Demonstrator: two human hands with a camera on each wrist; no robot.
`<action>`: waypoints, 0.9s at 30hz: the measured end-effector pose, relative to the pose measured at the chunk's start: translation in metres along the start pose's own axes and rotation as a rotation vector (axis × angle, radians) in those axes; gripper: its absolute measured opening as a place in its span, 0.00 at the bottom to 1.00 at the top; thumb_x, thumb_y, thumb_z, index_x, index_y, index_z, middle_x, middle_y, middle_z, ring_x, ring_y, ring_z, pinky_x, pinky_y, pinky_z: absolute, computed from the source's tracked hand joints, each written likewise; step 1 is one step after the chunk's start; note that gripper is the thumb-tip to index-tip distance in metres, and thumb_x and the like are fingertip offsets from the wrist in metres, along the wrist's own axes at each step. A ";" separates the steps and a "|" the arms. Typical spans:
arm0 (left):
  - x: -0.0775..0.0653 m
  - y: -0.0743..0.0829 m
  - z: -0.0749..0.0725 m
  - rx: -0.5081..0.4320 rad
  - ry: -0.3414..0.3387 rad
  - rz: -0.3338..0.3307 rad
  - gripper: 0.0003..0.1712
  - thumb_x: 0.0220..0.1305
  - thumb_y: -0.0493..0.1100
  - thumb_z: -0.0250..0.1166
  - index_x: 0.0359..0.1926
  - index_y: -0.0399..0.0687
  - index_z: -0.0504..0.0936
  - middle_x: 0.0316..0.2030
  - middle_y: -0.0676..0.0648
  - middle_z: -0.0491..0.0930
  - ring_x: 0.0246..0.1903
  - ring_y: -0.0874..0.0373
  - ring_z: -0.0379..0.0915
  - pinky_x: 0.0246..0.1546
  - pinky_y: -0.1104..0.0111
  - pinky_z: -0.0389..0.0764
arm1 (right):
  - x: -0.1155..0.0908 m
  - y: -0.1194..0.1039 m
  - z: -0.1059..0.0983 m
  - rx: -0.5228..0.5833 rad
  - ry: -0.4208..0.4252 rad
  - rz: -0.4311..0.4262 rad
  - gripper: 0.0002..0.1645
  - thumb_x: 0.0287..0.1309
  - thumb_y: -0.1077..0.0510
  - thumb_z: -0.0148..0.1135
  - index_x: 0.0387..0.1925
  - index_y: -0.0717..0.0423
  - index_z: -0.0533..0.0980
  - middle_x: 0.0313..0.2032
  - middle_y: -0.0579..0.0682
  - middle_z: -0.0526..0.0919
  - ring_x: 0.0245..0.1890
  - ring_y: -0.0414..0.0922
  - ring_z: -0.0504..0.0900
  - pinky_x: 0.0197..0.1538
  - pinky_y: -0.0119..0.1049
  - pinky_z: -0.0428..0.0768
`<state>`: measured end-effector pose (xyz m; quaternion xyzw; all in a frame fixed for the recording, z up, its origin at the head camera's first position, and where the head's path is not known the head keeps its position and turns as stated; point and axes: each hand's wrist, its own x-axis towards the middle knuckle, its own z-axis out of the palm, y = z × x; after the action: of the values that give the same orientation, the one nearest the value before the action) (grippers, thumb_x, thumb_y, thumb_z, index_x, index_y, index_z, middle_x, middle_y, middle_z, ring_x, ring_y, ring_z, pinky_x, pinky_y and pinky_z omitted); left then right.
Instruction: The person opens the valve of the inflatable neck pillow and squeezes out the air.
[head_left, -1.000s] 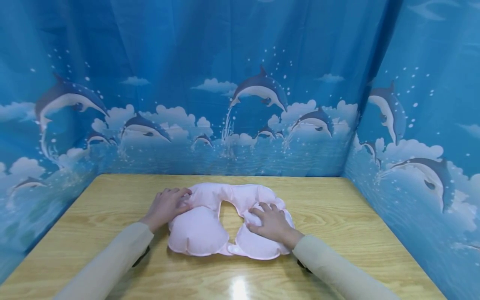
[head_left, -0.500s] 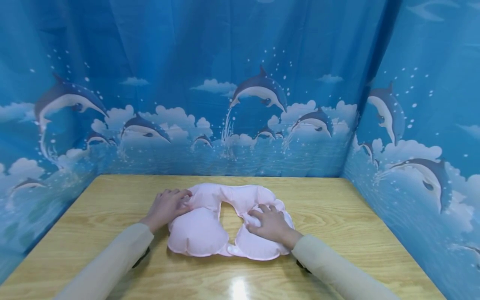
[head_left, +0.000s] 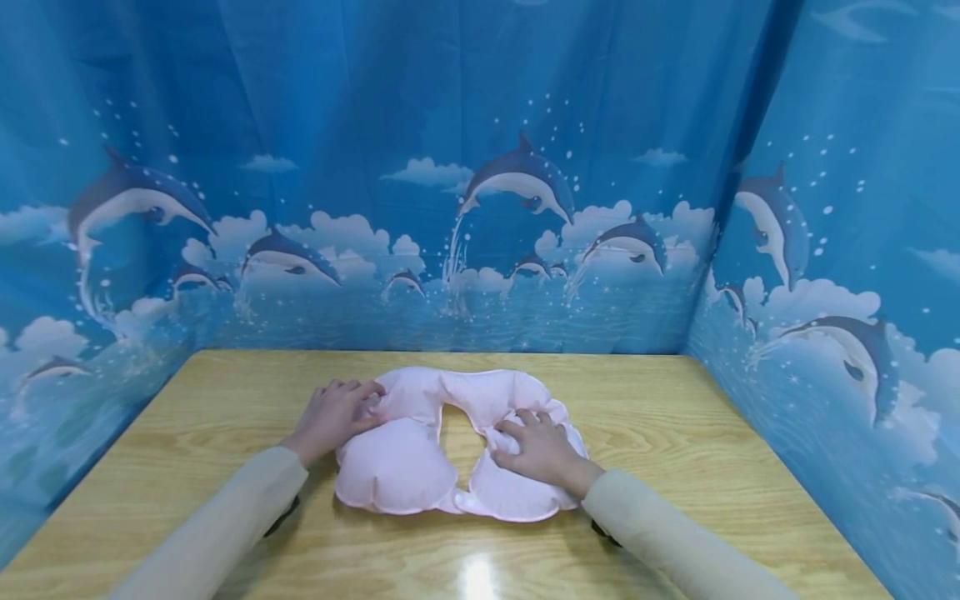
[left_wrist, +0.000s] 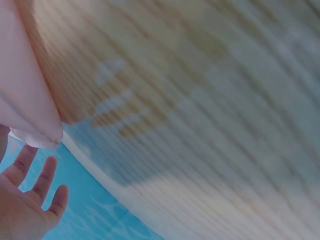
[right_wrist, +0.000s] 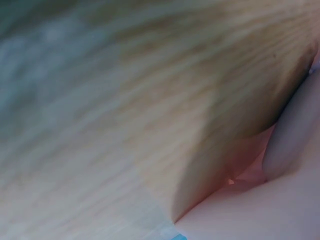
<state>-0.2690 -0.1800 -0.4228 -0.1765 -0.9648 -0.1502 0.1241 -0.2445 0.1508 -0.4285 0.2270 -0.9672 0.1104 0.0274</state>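
Observation:
A pale pink neck pillow [head_left: 397, 467], puffed up and U-shaped, lies on the wooden table in the head view. Its two lobes point toward the person and meet at a small white fastening around a central gap. My left hand [head_left: 333, 417] rests against its upper left side, thumb and fingertips touching the fabric. In the left wrist view the other fingers [left_wrist: 45, 180] of that hand are loosely spread beside the pillow [left_wrist: 22, 75]. On the right lobe, my right hand [head_left: 543, 450] lies with fingers spread. The right wrist view shows the pillow [right_wrist: 240, 215] but no fingers.
The wooden table [head_left: 675, 467] extends around the pillow on all sides. A blue curtain [head_left: 420, 83] printed with dolphins rises along the back and both sides of the table.

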 end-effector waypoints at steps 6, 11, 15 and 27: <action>0.000 0.000 0.001 0.021 -0.003 0.006 0.22 0.52 0.59 0.64 0.47 0.58 0.77 0.41 0.48 0.79 0.44 0.45 0.71 0.43 0.49 0.67 | 0.000 -0.001 -0.001 0.013 -0.010 -0.002 0.29 0.52 0.35 0.52 0.53 0.43 0.72 0.58 0.57 0.69 0.58 0.65 0.64 0.46 0.66 0.67; -0.001 0.000 0.002 0.021 -0.011 0.000 0.23 0.52 0.59 0.65 0.47 0.58 0.77 0.42 0.47 0.79 0.44 0.44 0.70 0.43 0.48 0.67 | 0.000 -0.001 0.000 0.012 -0.002 -0.008 0.30 0.52 0.36 0.52 0.53 0.43 0.72 0.57 0.57 0.69 0.58 0.65 0.63 0.46 0.66 0.68; -0.001 0.000 0.003 0.020 -0.015 0.001 0.23 0.51 0.59 0.65 0.47 0.58 0.77 0.43 0.46 0.79 0.44 0.44 0.70 0.43 0.47 0.67 | 0.000 -0.001 0.001 0.014 0.005 -0.009 0.29 0.52 0.36 0.52 0.53 0.44 0.73 0.57 0.57 0.70 0.59 0.66 0.63 0.46 0.66 0.68; -0.002 -0.001 0.005 0.021 -0.031 0.003 0.23 0.52 0.59 0.65 0.47 0.58 0.77 0.44 0.46 0.79 0.45 0.43 0.70 0.43 0.46 0.67 | -0.001 -0.003 0.000 0.023 -0.013 -0.005 0.29 0.53 0.36 0.52 0.54 0.44 0.72 0.59 0.58 0.68 0.59 0.66 0.62 0.47 0.67 0.66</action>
<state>-0.2690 -0.1802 -0.4279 -0.1791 -0.9679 -0.1372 0.1110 -0.2425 0.1489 -0.4278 0.2306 -0.9654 0.1199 0.0188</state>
